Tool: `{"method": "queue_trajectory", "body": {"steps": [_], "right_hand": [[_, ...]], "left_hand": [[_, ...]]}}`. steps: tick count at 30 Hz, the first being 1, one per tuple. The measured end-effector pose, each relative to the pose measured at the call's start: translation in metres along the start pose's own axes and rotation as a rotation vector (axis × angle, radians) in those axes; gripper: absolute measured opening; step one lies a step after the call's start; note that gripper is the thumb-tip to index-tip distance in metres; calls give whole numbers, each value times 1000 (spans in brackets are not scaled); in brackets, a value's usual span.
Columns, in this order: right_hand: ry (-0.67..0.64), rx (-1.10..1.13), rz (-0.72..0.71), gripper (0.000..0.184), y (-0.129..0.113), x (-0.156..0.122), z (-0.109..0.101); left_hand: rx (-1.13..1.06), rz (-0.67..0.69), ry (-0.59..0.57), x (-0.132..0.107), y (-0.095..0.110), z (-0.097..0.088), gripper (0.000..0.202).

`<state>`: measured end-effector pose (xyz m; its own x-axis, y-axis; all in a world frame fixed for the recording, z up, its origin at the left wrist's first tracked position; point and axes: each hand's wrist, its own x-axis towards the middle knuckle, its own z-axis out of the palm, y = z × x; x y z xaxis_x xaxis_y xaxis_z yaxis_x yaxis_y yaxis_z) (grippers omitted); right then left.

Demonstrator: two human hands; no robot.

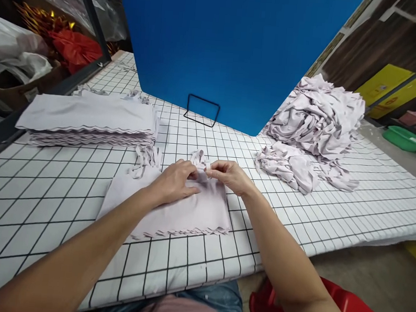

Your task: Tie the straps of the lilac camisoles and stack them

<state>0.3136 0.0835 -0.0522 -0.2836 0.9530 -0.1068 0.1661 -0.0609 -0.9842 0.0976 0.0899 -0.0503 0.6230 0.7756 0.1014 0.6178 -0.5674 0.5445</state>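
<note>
A small stack of pale pinkish-white cut fabric pieces point(189, 217) lies on the table in front of me, with wavy layered near edges. Strap-like fabric loops point(145, 160) stick out from its far edge. My left hand point(175, 181) rests on top of the stack, its fingers curled over the cloth near the far edge and its thumb held apart. Right beside it, my right hand point(230, 176) pinches a fabric strap point(202, 163) between thumb and forefinger at the far right of the stack. The left fingertips are partly hidden.
A taller stack of the same fabric point(92, 118) sits at the left. Behind my right hand lie a crumpled fabric heap point(315, 116) and a smaller bunch point(288, 167). A large blue panel point(230, 52) and a black wire frame point(201, 111) stand ahead on the checked tablecloth point(65, 183).
</note>
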Motion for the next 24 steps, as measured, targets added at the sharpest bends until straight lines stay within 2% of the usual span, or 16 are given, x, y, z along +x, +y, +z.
{"method": "queue_trajectory", "body": {"steps": [5, 11, 24], "right_hand": [[-144, 16, 56, 26, 7, 1, 4], [-155, 123, 70, 27, 13, 5, 4], [-132, -18, -31, 28, 13, 3, 4]], "left_hand": [[-125, -106, -63, 0, -3, 1, 24], [-347, -222, -134, 0, -5, 1, 19], [-453, -300, -121, 2, -2, 1, 20]]}}
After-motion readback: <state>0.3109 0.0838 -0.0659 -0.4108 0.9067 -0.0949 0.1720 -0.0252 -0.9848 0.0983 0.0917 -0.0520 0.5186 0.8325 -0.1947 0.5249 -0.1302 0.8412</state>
